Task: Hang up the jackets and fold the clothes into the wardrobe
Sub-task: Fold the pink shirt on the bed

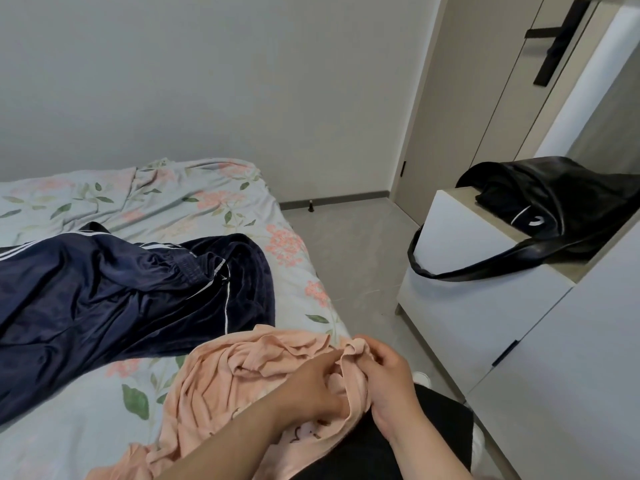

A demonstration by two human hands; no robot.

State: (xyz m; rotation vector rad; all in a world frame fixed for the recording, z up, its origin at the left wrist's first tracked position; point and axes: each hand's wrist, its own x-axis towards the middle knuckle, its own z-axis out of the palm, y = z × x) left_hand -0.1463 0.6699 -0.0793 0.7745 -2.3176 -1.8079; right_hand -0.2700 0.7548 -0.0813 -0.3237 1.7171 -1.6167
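The bed (180,202) with its floral sheet is taking up the left half of your view, and the task's clothes are lying on it. Beyond its far corner, tall beige doors (485,98) with a black handle are standing shut. To your right, a white cabinet (467,306) is sitting just beside the bed's edge.

The navy tracksuit (104,299) with white stripes is sprawling crumpled across the middle of the bed. The peach garment (214,375) is lying bunched at the near edge, just in front of you and partly over your lap. A black bag (554,209) is resting on top of the cabinet, its strap hanging down the front.

Your left hand (308,386) is gripping the peach garment, fingers curling into its folds. Your right hand (388,375) is pinching a gathered edge of the same garment.
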